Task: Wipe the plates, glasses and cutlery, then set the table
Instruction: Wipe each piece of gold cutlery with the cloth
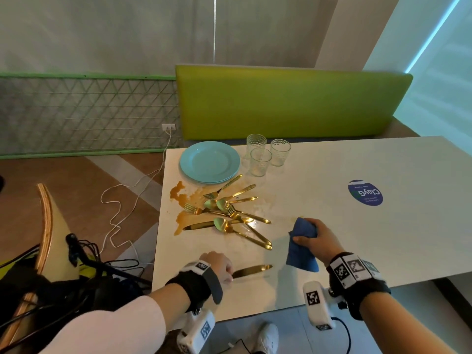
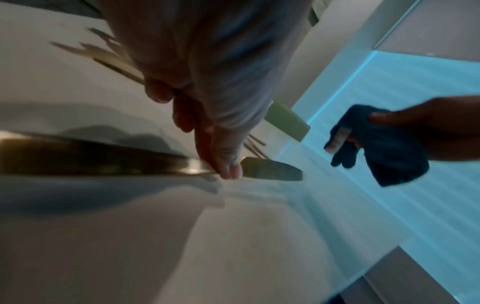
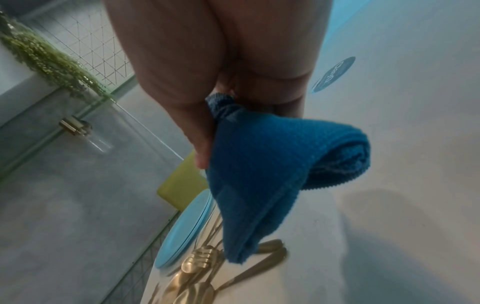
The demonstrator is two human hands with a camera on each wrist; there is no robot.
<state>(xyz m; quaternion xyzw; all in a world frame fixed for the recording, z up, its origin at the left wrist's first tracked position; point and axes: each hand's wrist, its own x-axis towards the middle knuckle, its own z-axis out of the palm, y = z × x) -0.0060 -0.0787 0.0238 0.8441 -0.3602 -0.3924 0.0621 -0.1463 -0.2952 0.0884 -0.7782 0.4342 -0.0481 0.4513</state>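
My left hand [image 1: 226, 272] grips the handle of a gold knife [image 1: 252, 270] low over the white table [image 1: 370, 246] near its front edge. In the left wrist view a fingertip [image 2: 230, 170] lies along the knife [image 2: 272, 169], blade pointing right. To the right, my right hand [image 1: 310, 237] holds a bunched blue cloth [image 1: 301, 247] above the table; the cloth [image 3: 272, 164] hangs from thumb and fingers. A pile of gold cutlery [image 1: 229, 213] lies in a brown spill [image 1: 178, 194]. Stacked light blue plates [image 1: 210, 162] and three glasses [image 1: 260, 159] stand behind it.
A round blue sticker [image 1: 365, 192] marks the table's right half. A green bench back [image 1: 281, 100] stands behind the table. A white cable [image 1: 120, 213], black wires and a wooden chair edge [image 1: 46, 226] are on the floor at left. My shoe [image 1: 268, 335] shows below.
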